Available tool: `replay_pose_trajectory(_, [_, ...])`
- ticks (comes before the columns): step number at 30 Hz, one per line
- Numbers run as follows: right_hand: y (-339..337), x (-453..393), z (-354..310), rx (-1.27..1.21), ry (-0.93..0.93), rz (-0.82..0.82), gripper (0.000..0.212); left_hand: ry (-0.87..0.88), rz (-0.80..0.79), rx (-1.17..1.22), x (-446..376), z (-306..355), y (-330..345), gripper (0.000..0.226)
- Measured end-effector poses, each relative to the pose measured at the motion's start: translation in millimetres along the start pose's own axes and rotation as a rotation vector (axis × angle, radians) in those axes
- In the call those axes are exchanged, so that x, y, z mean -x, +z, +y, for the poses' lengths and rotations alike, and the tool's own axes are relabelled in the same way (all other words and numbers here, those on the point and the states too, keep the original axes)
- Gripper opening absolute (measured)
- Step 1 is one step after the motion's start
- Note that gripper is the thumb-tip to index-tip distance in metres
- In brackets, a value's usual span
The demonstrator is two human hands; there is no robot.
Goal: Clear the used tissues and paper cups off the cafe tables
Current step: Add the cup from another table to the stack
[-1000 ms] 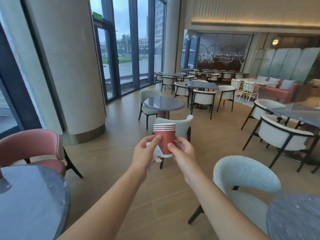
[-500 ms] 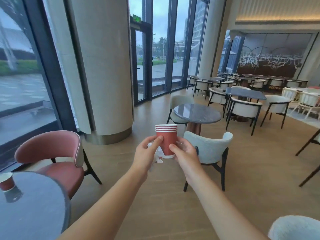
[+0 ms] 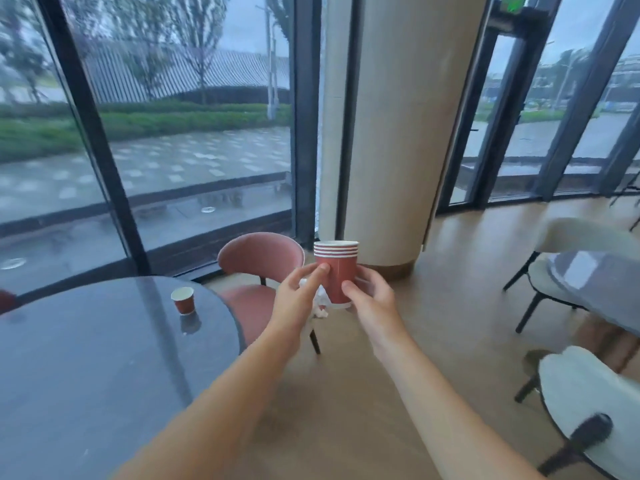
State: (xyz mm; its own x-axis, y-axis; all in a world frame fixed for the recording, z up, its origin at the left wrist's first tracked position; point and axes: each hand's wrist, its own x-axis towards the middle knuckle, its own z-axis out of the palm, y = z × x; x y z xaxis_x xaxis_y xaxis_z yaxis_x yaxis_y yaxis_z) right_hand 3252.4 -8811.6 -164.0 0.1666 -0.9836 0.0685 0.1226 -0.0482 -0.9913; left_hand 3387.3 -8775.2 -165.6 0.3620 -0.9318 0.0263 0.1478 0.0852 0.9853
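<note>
Off to the left of my grip, the dark round tabletop [image 3: 86,358] carried one small red paper cup [image 3: 183,300], upright near its far edge and well apart from my hands. Nothing else to collect showed on the part of it I could see. Beyond that edge, between the tabletop and my hands, stood a pink chair [image 3: 259,261].

My left hand [image 3: 294,299] was closed on the left side of the stack of red cups [image 3: 337,271], fingertips pressed to the wall, with a crumpled white tissue [image 3: 320,301] bunched under its fingers against the stack. My right hand [image 3: 372,299] was closed on the right side of the same stack, thumb forward, and I held the whole lot upright, above the floor rather than any table.

I judged this to be the carrying step, between tables: the stack and tissue were already gathered and the lone cup was the next thing to take. That called for stepping left, trusting the stack and the tissue to one hand, and reaching with the other across the tabletop to lift the cup and nest it on top.

To the right of my grip were a pale chair [image 3: 581,244] and the corner of another tabletop [image 3: 599,282]; I could not see anything to clear there.
</note>
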Motion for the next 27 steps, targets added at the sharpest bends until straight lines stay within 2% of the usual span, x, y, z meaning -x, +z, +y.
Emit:
replay_pose_trajectory(4, [30.0, -71.3, 18.9, -0.005, 0.015, -0.065, 0.026, -0.011, 0.063, -0.011, -70.6, -14.5, -20.7, 0.036])
replay_pose_trajectory(11, [61.4, -182.1, 38.7, 0.001, 0.037, -0.07, 0.026, -0.003, 0.085, -0.028, -190.6, -24.7, -30.1, 0.025])
replay_pose_trajectory(13, [73.7, -212.5, 37.8, 0.012, 0.045, -0.093, 0.028, -0.013, 0.115, -0.035, -218.4, -22.3, -38.5, 0.035])
replay_pose_trajectory(15, [94.6, -243.7, 37.8, 0.017, 0.046, -0.148, 0.03, -0.017, 0.158, -0.028, -249.4, -18.1, -55.1, 0.039])
replay_pose_trajectory(20, [169.3, -321.5, 58.8, 0.012, 0.034, -0.3, 0.031, -0.01, 0.307, -0.018, -320.4, -17.6, -117.9, 0.025])
replay_pose_trajectory(27, [302.8, -413.9, 121.9, -0.003, 0.147, -0.605, 0.03, -0.077, 0.616, -0.051, -387.4, -23.8, -224.6, 0.015])
